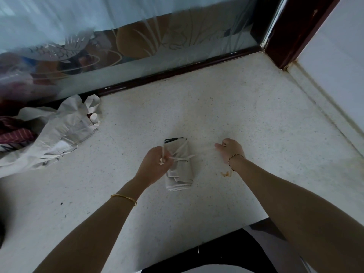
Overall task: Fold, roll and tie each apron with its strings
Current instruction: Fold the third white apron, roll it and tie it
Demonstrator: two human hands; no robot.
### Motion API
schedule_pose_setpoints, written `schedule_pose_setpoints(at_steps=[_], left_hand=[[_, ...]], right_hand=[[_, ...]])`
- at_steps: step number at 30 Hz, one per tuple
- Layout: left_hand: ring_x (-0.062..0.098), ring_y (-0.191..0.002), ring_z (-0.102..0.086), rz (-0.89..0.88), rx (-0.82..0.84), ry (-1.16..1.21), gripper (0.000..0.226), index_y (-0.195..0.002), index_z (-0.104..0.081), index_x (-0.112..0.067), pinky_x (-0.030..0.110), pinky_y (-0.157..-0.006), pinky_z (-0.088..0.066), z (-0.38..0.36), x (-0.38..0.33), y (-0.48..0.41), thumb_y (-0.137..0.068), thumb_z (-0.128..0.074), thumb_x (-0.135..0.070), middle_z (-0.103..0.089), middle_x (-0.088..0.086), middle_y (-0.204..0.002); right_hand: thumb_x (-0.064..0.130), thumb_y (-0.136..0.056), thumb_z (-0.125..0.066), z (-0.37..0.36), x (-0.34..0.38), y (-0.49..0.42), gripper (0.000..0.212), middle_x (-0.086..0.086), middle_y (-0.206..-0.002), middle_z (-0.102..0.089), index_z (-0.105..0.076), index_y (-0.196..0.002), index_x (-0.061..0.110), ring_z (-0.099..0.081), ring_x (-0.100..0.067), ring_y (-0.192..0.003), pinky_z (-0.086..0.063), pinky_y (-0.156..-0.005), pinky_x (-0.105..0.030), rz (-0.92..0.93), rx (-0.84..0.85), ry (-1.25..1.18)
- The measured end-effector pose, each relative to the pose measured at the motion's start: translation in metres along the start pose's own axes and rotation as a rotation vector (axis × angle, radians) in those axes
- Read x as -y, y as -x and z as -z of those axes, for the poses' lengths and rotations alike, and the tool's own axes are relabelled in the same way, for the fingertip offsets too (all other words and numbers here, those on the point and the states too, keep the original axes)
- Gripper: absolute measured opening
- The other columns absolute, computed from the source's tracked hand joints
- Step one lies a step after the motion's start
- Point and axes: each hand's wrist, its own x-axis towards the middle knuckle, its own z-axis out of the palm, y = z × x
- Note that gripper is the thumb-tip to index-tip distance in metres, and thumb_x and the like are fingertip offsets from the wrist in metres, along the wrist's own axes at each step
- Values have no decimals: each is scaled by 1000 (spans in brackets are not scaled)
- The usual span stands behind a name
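Note:
A beige apron rolled into a short bundle [180,170] lies on the speckled white counter [226,107], with pale strings crossed over its top. My left hand [156,164] is on the bundle's left side and grips one string end in curled fingers. My right hand [229,148] is a little to the right of the bundle, fist closed, with a blurred string stretching from the bundle toward it.
A heap of loose beige aprons [59,133] lies at the left, beside striped dark red cloth [15,133]. A frosted glass panel [137,36] with a dark frame bounds the back. A white wall [334,56] closes the right. The counter's front edge [216,233] runs near me.

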Motion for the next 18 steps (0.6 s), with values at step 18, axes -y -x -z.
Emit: schedule_pose_setpoints(at_steps=[18], left_hand=[[16,-59,-53,313,139,224,18,-71,-59,-16,27,-57,-46,-26,-43,-21,-89,-62,-14,-59,3,-65]], right_hand=[[27,-92,-57,0,93,43,30,-18,-77,-63,-47,-68,13,-67,-34,-70,-55,-69,-44,275,316,-708]])
